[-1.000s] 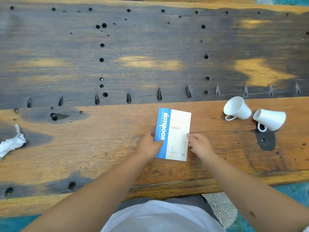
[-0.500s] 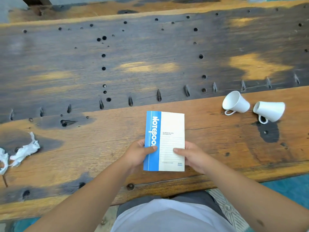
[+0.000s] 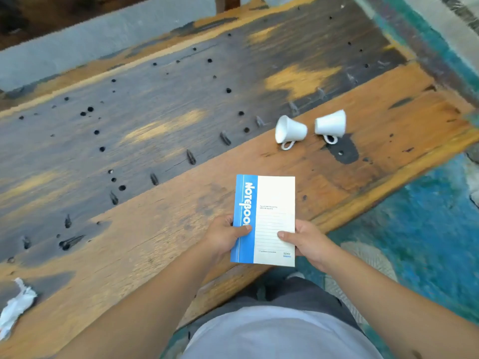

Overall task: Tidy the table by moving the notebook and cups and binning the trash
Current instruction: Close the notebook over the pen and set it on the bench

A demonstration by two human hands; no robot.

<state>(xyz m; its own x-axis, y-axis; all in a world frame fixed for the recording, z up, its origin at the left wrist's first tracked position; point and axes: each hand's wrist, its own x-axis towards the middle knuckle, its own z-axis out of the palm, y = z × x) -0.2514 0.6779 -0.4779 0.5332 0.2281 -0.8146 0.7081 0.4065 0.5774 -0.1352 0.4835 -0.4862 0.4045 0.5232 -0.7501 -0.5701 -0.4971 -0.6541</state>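
While both hands hold it up, the notebook (image 3: 264,220) sits over the near edge of the wooden worktop (image 3: 160,237).

The left hand (image 3: 224,238) has its grip closed on the blue side of the notebook, with the thumb pressed on the cover. The right hand (image 3: 307,242) has its grip closed on the white side, thumb on top too. The notebook faces up, and the word "Notebook" runs down its blue strip. Two white cups lie on their sides on the worktop, far from the hands. The left cup (image 3: 290,130) has its open mouth facing left. The right cup (image 3: 331,124) is just beside it, not touching. A crumpled white paper (image 3: 15,307) lies at the far left of the worktop, well apart from the notebook. Blue floor (image 3: 420,229) shows at the right.
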